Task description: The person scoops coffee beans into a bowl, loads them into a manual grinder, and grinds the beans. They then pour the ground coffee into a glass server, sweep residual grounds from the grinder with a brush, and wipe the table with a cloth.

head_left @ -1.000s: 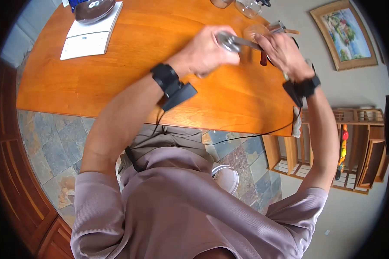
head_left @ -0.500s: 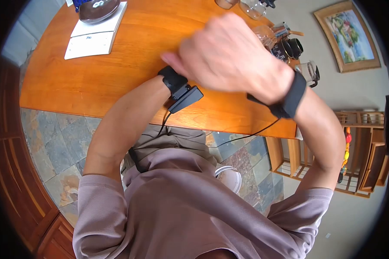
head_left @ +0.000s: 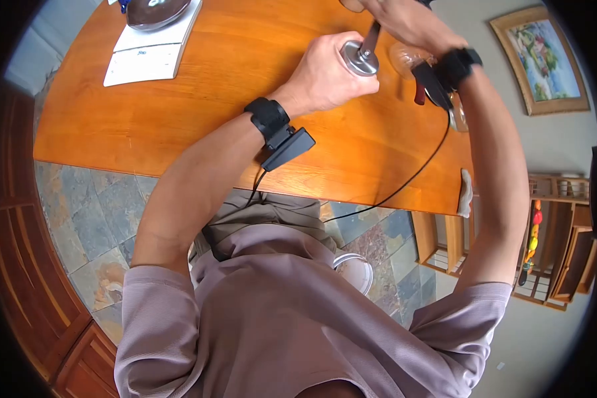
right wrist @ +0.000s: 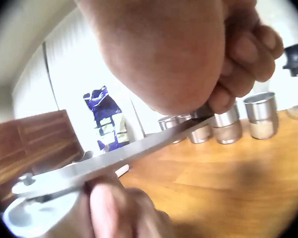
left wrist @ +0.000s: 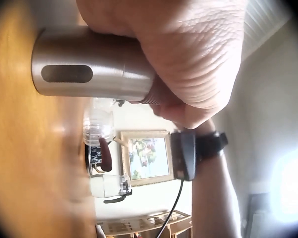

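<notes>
A stainless steel hand coffee grinder [head_left: 359, 60] stands over the table, its top facing up toward the head view. My left hand [head_left: 325, 74] wraps round its cylindrical body. A slotted window shows in the steel body [left wrist: 89, 67] in the left wrist view. From the lid, the crank arm [head_left: 373, 38] reaches away toward the far side. My right hand [head_left: 414, 25] is at the crank's outer end, its fingers curled over it and covering the knob. In the right wrist view, the flat crank [right wrist: 109, 159] runs from the grinder's top to beneath the right hand [right wrist: 164, 54].
At the far left, a dark bowl [head_left: 156, 13] sits on a white scale [head_left: 142, 63]. Several steel cups [right wrist: 260, 114] line the table beyond the hands. To the right are ribbed glassware [left wrist: 98, 126], a dark red handle [left wrist: 105, 154] and a glass pitcher [left wrist: 107, 186]. A cable [head_left: 418, 172] crosses the table's right part.
My right hand has swept round the grinder with the crank, passing across the near side and on to the far right side. My left hand keeps its hold on the body.
</notes>
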The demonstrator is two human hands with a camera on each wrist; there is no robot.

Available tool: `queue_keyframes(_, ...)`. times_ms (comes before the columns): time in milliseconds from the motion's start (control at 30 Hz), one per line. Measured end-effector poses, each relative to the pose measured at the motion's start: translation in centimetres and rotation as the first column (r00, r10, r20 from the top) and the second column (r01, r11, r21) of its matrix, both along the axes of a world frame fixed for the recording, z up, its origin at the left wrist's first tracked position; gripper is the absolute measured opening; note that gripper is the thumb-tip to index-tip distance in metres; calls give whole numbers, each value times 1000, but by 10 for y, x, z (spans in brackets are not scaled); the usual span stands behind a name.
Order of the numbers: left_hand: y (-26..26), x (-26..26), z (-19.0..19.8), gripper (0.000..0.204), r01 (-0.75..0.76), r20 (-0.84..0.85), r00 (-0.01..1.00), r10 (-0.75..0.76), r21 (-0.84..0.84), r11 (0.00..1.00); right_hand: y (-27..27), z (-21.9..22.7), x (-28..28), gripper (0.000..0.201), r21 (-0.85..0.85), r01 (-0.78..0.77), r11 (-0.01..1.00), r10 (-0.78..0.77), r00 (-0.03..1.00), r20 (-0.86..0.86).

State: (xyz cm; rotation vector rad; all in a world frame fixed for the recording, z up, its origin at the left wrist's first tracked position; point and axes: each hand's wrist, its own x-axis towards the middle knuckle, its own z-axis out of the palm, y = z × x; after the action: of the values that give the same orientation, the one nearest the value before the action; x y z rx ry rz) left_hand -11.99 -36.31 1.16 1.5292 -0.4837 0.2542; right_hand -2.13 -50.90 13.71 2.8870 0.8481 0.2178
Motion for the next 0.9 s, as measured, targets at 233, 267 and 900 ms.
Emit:
queue_keyframes(233, 2, 26, -5, 23, -101, 46, 994, 102, -21, 995, -68, -22, -105, 46, 82, -159, 984, 152, 985, 86)
queue_keyframes(267, 2, 28, -8, 23, -70, 114, 991, 75, -47, 996, -61, -22, -125, 43, 17, -181, 983, 177, 975, 131)
queue_keyframes(900, 13, 19, -4, 20, -64, 20, 998, 64, -7, 998, 20, 38, -155, 18, 314, -439, 842, 522, 810, -266)
